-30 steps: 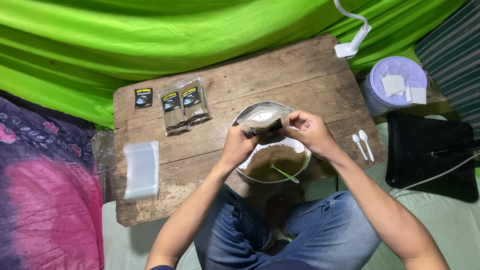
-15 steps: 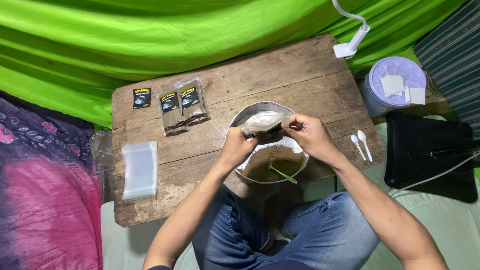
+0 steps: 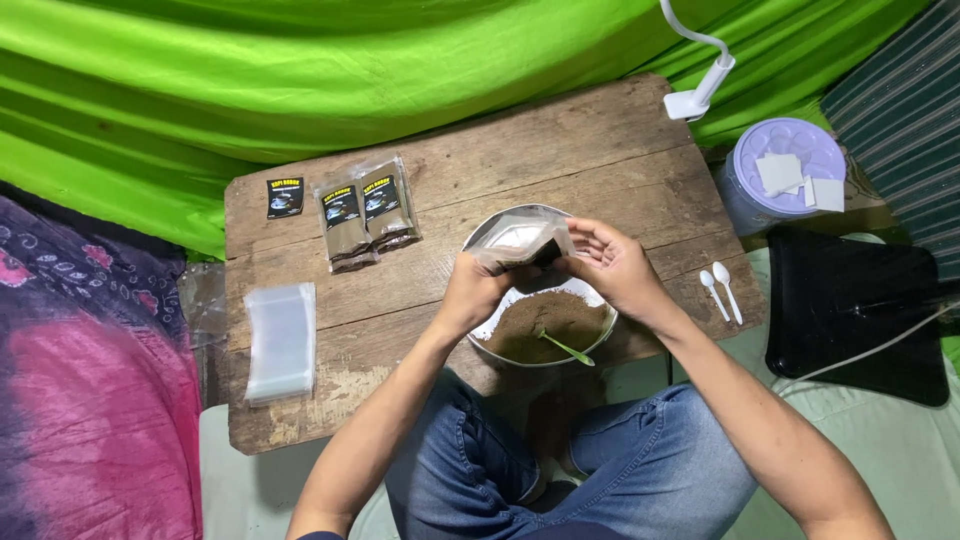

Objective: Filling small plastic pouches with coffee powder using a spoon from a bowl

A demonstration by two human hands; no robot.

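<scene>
Left hand [image 3: 472, 293] and right hand [image 3: 612, 265] both grip a clear pouch [image 3: 518, 240] above the powder bowl [image 3: 500, 335] at the table's near edge.

makeshift home packing spot, green cloth backdrop [image 3: 300, 90]

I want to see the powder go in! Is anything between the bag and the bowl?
Nothing visible. Both hands, left and right, hold the bag right above the bowl of brown powder.

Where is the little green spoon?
In the head view, the small green plastic spoon lies in the brown powder inside the round metal bowl, just below both hands, at the wooden table's near edge.
</scene>
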